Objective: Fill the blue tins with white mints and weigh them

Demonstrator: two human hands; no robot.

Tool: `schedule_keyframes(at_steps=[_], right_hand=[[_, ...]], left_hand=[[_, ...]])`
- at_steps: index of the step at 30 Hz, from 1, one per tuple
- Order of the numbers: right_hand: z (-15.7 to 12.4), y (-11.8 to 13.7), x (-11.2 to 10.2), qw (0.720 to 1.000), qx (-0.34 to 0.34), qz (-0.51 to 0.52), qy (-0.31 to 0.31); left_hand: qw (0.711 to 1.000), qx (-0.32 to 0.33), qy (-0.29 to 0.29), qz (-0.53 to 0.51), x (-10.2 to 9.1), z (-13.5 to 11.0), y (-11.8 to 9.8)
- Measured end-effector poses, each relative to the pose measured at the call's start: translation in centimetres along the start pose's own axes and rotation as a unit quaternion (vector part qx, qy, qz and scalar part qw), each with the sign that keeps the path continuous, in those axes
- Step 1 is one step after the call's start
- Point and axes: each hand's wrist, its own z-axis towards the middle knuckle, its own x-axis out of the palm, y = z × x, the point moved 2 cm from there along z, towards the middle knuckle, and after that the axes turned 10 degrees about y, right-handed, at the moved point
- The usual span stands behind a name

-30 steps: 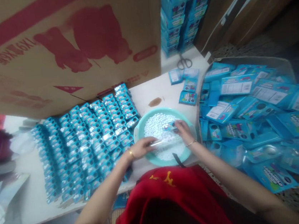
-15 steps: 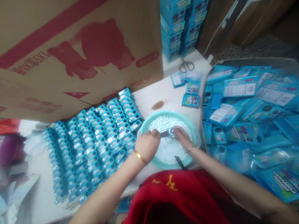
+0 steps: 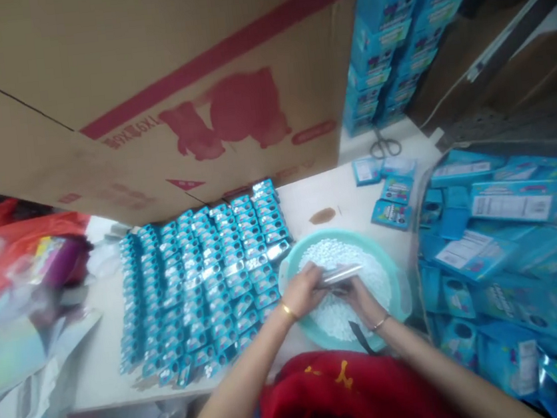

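Over the turquoise basin (image 3: pixel 398 289), my left hand (image 3: pixel 305 292) is closed on one end of a small flat pouch (image 3: pixel 340 274). The pouch's silvery side faces up and it lies roughly level. My right hand (image 3: pixel 364 303) has its fingers bent beneath the pouch, gripping it from below; the fingertips are partly hidden. Small white pellets (image 3: pixel 331 253) fill the basin under both hands. A black strip (image 3: pixel 360 336) lies at the basin's near side.
Rows of small blue packets (image 3: pixel 206 277) stand on the table to the left. A large carton (image 3: pixel 191 58) rises behind them. At right are a container of blue pouches (image 3: pixel 513 199), loose blue packets (image 3: pixel 392 213), scissors (image 3: pixel 385 148) and tall blue stacks (image 3: pixel 385 22).
The view has shifted, so the scene sits further right and lower. The pouch between my hands has turned from dark to silvery side up, and my right hand has moved beneath it.
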Motion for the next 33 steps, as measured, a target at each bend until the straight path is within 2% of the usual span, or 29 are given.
schedule_keyframes(at_steps=[3,5,8,10,13,16,19,21,22,24,27,30,32,33], right_hand=[[2.0,3.4,0.1,0.997,-0.03,-0.062,-0.02],[4.7,6.5,-0.8,0.981,-0.09,-0.158,-0.066],[10.6,11.3,-3.5,0.931,-0.19,-0.276,-0.142],[15.2,14.3,-6.1,0.889,-0.213,-0.358,-0.189],[22.0,17.9,-9.8,0.812,-0.144,-0.508,-0.25],[27.6,19.9,-12.0,0.744,-0.053,-0.613,-0.261],[31.5,20.2,-12.7,0.711,0.007,-0.656,-0.255],[33.0,19.6,-12.7,0.696,0.041,-0.668,-0.259],[33.4,19.1,-12.6,0.694,0.052,-0.668,-0.262],[33.3,18.1,-12.4,0.71,0.042,-0.653,-0.26],[30.8,16.6,-11.5,0.758,-0.043,-0.613,-0.216],[25.0,15.7,-9.5,0.796,-0.168,-0.545,-0.203],[19.8,15.1,-7.8,0.825,-0.227,-0.475,-0.206],[17.2,14.8,-6.9,0.85,-0.239,-0.425,-0.198]], left_hand=[[0.997,0.027,-0.073,0.014,-3.9,2.6,1.6],[0.991,0.024,-0.126,0.036,-6.9,5.5,3.5],[0.981,-0.012,-0.183,0.068,-10.7,10.7,7.4],[0.977,-0.048,-0.189,0.09,-12.5,14.0,10.3],[0.976,-0.088,-0.155,0.123,-14.1,17.4,14.3],[0.976,-0.116,-0.107,0.152,-14.5,19.1,17.3],[0.972,-0.136,-0.099,0.167,-14.3,19.3,18.0],[0.972,-0.126,-0.12,0.155,-13.8,18.5,17.0],[0.976,-0.111,-0.126,0.141,-13.4,17.8,16.1],[0.986,-0.067,-0.112,0.1,-12.2,15.8,13.8],[0.999,-0.005,-0.029,0.032,-9.0,11.8,9.8],[0.995,0.038,0.088,0.001,-4.9,8.2,6.9],[0.989,0.046,0.137,0.017,-2.5,6.7,5.9],[0.988,0.042,0.146,0.038,-1.5,6.3,5.7]])
